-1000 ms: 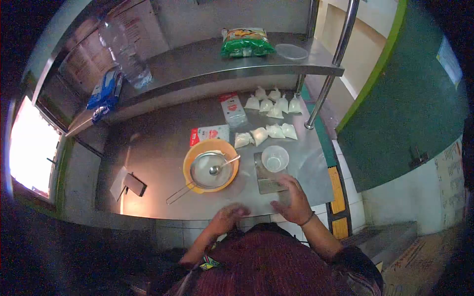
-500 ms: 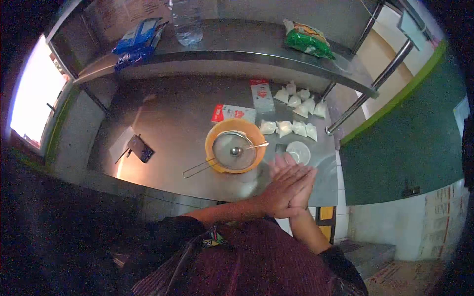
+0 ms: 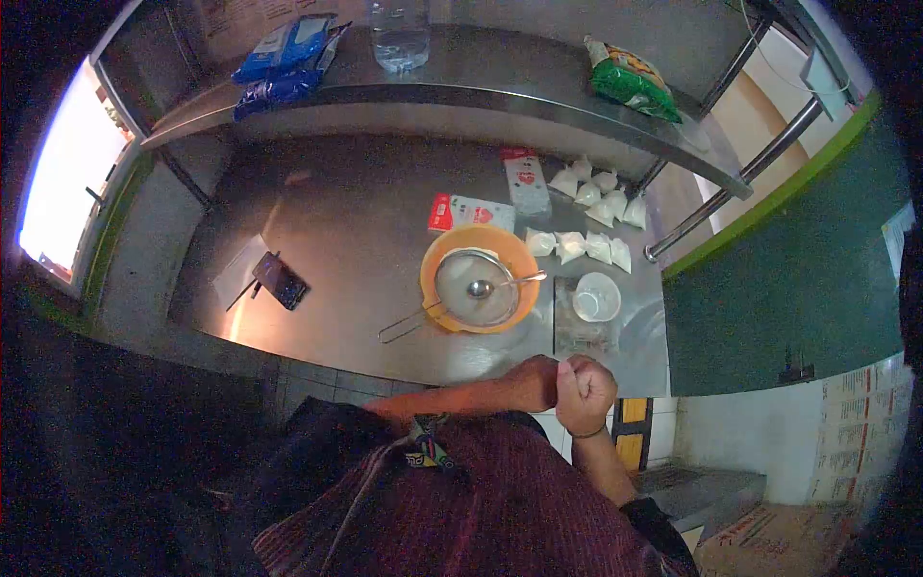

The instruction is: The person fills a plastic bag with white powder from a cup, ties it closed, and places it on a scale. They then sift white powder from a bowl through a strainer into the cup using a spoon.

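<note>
Currently, right hand [image 3: 588, 392] is curled, pressed against left hand [image 3: 532, 385]; left fingers hidden, grip cannot be told. Sieve [image 3: 460, 302], holding spoon [image 3: 480, 288], rests on orange bowl [image 3: 528, 260], untouched.

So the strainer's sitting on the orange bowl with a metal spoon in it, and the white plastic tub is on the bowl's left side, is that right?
Not quite: the head view shows the white plastic tub on the right of the orange bowl, not the left. The strainer does sit on that bowl, with a metal spoon in it.
</note>
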Demonstrator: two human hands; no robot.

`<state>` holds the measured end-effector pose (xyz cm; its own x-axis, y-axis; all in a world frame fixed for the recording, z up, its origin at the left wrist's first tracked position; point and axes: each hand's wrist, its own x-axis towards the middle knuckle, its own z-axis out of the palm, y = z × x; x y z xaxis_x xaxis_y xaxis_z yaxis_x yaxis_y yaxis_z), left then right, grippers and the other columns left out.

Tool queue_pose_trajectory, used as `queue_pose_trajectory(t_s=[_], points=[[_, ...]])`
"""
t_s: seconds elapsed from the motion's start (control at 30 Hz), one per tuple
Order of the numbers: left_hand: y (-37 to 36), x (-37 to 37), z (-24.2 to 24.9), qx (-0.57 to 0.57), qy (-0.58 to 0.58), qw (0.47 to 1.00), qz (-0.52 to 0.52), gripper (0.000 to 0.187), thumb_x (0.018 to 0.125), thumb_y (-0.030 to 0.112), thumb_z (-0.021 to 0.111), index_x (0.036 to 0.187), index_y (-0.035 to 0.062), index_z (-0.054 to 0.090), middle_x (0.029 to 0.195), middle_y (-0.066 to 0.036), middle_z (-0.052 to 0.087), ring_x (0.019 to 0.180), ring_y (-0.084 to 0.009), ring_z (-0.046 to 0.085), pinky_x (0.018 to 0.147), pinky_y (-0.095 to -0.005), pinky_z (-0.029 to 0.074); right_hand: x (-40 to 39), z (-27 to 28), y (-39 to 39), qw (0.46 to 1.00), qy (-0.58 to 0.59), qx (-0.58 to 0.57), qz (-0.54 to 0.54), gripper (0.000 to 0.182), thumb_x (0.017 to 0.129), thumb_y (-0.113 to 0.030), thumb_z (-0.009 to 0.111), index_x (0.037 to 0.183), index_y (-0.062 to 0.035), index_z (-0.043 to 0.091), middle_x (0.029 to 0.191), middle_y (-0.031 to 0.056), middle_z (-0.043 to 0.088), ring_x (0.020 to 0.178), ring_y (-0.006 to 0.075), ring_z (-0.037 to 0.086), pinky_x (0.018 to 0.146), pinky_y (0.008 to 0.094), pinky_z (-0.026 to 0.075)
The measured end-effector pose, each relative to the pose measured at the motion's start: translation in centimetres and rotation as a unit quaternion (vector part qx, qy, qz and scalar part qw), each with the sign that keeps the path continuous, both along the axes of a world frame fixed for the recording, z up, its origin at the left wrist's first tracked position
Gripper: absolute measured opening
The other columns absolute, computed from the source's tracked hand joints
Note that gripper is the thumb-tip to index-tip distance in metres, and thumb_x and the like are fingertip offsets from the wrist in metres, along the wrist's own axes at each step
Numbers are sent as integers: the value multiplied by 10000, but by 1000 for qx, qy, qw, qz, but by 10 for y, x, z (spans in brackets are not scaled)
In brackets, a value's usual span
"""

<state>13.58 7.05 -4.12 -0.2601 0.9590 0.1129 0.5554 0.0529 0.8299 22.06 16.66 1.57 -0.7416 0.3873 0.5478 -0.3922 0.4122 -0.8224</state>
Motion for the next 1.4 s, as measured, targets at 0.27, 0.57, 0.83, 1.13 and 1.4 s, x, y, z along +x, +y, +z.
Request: queue_pose_trajectory(t_s=[0.27,0.57,0.83,1.13,1.4], points=[[4,16,-49,8,-73,996,-58,295,785,173,740,1039,48,657,1014,-182,716,959,-345,694,859,-452,543,13,-29,6,991,-114,62,-23,178,916,34,592,827,-58,469,744,31,524,671,128,501,622,271,411],[21,2,-38,31,-578,814,39,582,1039,512,483,1392,50,496,1310,-164,607,1227,-260,573,1053,-386,442,22,-4,-17,955,51,225,-188,563,915,-341,675,1341,-21,494,1451,263,480,1367,430,448,1109,536,354],[-3,4,26,234,-363,896,-104,885,991,588,531,1569,-19,246,1608,-177,285,1496,-319,281,1230,-421,219,19,-118,27,935,-127,-291,-160,682,1069,-526,370,1503,0,364,1471,199,501,1331,407,493,1143,541,347],[-26,-5,-26,78,67,989,-111,975,849,606,693,1502,-41,365,1570,-299,325,1487,-443,267,1215,-539,220,22,-73,6,845,-93,-523,-60,715,1044,-641,303,1399,-55,507,1312,163,610,1178,278,597,1012,491,448],[-145,-111,34,-86,166,963,193,617,823,439,778,1244,14,629,1225,-223,644,1113,-411,631,988,-476,501,17,-62,17,949,-210,-198,-130,293,1006,-253,630,1230,-66,600,1209,34,647,984,145,643,799,277,482]])
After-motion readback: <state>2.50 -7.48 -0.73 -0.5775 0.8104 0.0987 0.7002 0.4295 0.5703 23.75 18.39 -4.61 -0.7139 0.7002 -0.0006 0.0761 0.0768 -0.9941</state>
